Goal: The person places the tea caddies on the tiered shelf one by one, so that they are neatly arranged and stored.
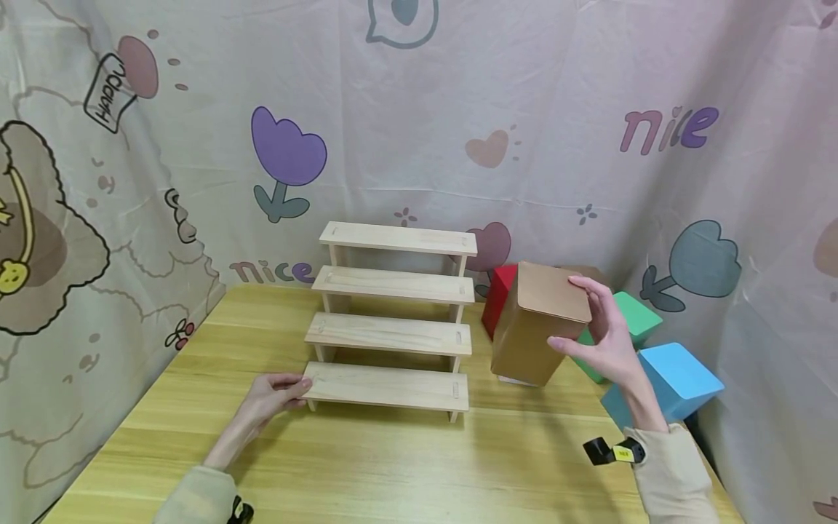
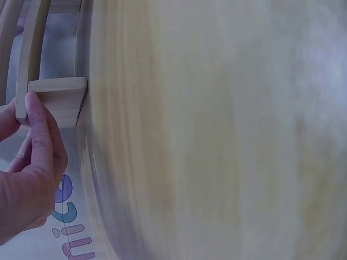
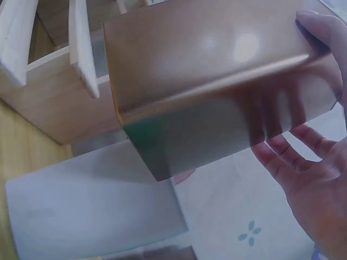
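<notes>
A four-step wooden display stand point(image 1: 389, 331) of pale wood stands on the table. My left hand point(image 1: 268, 397) pinches the left end of its lowest step, thumb above and fingers below; the left wrist view shows the fingertips on the step's end point(image 2: 23, 103). To the right of the stand, my right hand point(image 1: 609, 342) grips a brown box point(image 1: 537, 327) from its right side, between thumb and fingers. The box is tilted, with glossy sides in the right wrist view. Behind it, the hand's fingers spread along one face point(image 3: 303, 157).
Near the brown box are a red box point(image 1: 499, 298), a green box point(image 1: 635, 316) and a light blue box point(image 1: 677, 378). Another brown surface point(image 1: 589, 274) shows behind. A whitish box point(image 3: 97, 200) lies below in the right wrist view. A printed curtain point(image 1: 419, 109) hangs behind the table point(image 1: 366, 473).
</notes>
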A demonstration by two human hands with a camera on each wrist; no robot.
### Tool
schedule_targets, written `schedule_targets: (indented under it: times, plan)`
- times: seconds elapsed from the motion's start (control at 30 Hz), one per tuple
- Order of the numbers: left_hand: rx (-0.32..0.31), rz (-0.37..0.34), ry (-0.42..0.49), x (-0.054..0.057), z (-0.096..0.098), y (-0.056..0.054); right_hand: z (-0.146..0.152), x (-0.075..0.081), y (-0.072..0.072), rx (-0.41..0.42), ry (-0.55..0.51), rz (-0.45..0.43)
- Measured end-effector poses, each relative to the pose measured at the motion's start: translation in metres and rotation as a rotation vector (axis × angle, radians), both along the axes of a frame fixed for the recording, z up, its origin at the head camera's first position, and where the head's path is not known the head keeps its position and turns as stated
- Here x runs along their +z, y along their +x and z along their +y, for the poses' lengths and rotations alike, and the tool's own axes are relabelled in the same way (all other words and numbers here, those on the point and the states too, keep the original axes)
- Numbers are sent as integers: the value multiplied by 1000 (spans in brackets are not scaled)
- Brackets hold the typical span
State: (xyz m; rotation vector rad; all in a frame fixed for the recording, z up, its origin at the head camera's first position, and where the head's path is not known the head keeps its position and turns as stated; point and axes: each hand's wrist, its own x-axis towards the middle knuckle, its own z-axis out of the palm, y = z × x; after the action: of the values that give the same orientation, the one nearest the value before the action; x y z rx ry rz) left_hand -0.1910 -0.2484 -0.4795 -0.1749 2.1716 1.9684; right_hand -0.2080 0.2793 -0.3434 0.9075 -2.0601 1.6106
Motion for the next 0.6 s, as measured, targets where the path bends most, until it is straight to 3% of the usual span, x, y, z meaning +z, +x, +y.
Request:
schedule_targets:
  times: [0.23,0.47,0.6]
  plan:
    - [1,-3,2,0,0,0,-10,19,-10,14,18,12]
    - [-1,-4,1,0,0,1,-21,40,-21,-66,95,-22]
    - [1,-3,1,0,0,0,-30,53,-31,-70,113,-24]
